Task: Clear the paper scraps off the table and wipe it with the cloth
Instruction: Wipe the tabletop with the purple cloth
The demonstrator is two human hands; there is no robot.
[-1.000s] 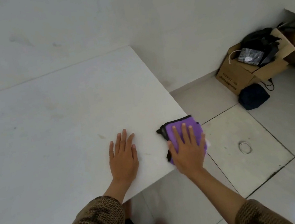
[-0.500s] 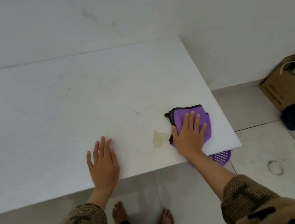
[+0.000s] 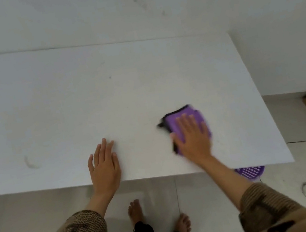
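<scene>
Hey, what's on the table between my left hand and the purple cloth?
In the head view, only bare white table lies between the left hand and the purple cloth; nothing else shows there, though the picture is blurred.

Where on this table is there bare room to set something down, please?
The far half of the table, wall to hands, is bare; so is everything left of the left hand, and the strip between the cloth and the right edge. Crowded: near edge, where the right hand presses the cloth.
</scene>
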